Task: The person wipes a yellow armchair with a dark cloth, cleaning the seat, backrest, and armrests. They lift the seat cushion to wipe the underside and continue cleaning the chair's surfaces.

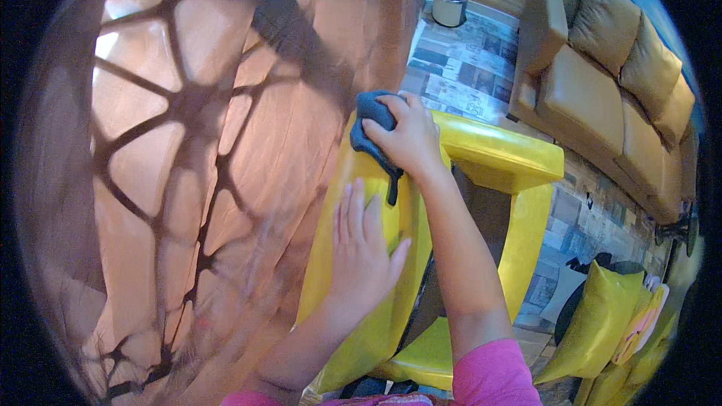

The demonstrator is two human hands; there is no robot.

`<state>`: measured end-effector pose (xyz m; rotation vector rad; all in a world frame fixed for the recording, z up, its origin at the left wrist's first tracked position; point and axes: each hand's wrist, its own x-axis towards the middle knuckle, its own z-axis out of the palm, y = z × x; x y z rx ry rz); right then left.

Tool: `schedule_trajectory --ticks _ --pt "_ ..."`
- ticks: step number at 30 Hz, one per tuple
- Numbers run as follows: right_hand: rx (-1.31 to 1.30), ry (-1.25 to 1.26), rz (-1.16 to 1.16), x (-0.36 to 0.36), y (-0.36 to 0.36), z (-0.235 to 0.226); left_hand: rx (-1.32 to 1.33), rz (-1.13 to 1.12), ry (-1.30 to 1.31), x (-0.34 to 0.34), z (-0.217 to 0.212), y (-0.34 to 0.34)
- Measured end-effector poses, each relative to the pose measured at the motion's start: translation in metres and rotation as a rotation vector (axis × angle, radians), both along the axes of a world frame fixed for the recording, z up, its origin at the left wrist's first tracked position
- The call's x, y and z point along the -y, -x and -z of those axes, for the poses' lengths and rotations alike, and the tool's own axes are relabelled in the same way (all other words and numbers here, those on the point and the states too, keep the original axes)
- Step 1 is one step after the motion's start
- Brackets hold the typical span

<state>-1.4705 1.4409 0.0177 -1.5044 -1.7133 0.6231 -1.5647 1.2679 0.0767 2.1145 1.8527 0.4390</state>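
My right hand (pixel 410 134) grips a dark blue-grey cloth (pixel 370 124) and presses it on the far end of a yellow sofa's back (pixel 376 271). A loose tail of the cloth hangs down below my fingers. Nearer to me, my left hand (pixel 364 252) lies flat on the same yellow surface, fingers stretched out and nothing in them. The yellow sofa has a smooth, shiny cover; its arm (pixel 504 152) reaches to the right at the far end. My right forearm hides part of the seat area.
Along the left hangs a pinkish-brown curtain (pixel 286 180) with dark branching shadows, close to the sofa's back. A tan couch (pixel 583 98) with cushions stands at the upper right. A white bin (pixel 450 7) is on the patterned floor (pixel 470 68). Yellow cushions (pixel 598 316) lie at the lower right.
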Motion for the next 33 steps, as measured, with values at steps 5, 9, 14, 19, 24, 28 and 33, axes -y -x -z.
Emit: schedule_trajectory --ticks 5,9,14,19,24,28,33 --pt "-0.371 0.331 -0.118 -0.021 -0.026 0.026 -0.184 0.184 -0.009 -0.048 0.003 -0.023" --pt "-0.431 0.284 -0.079 -0.018 -0.042 0.085 -0.459 0.247 -0.028 -0.054 0.008 -0.036" --pt "-0.230 0.173 0.180 0.042 -0.031 0.122 -0.396 0.252 -0.015 -0.052 0.016 -0.031" --pt "-0.128 0.211 0.218 0.108 -0.017 0.112 -0.312 0.292 -0.074 -0.048 0.013 -0.025" --pt "-0.137 0.237 0.146 0.174 -0.010 0.097 -0.345 0.350 0.008 -0.009 0.013 -0.030" --pt "-0.271 0.191 0.100 0.230 0.001 0.105 -0.330 0.365 0.083 0.042 0.021 -0.032" --pt "-0.327 0.384 0.056 0.320 0.016 0.103 -0.262 0.356 0.256 0.116 0.033 -0.026"
